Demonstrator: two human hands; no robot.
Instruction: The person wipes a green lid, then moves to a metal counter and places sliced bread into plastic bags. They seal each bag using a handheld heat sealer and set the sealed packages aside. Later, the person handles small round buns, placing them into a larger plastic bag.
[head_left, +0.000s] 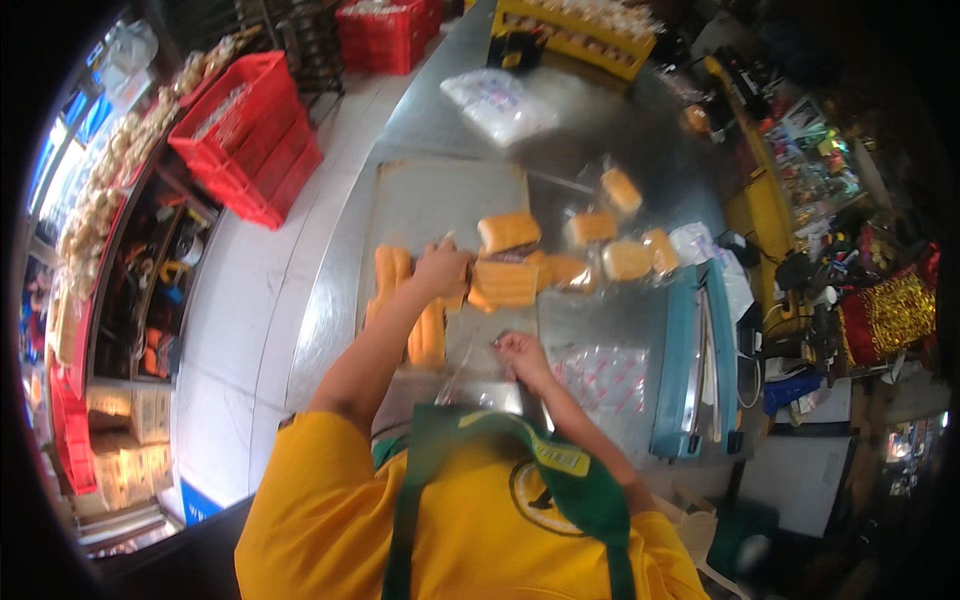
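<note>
My left hand (441, 268) is over the metal baking tray (450, 187), among the bread rolls. Its fingers point down beside a joined pair of long rolls (392, 268), and what lies under them is hidden. Closer to my body, my right hand (523, 361) pinches the edge of a clear plastic bag (476, 367). Another joined pair of rolls (427, 335) lies between my left forearm and the bag. To the right of my left hand, a sliced-looking block of bread (504, 283) sits below a split roll with dark filling (510, 232).
Bagged breads (627, 259) lie right of the tray. A blue bag sealer (681, 367) stands at the table's right edge, near printed plastic bags (600, 379). A white plastic pack (501, 106) and a yellow crate (574, 37) are farther back. Red crates (251, 142) stack on the left floor.
</note>
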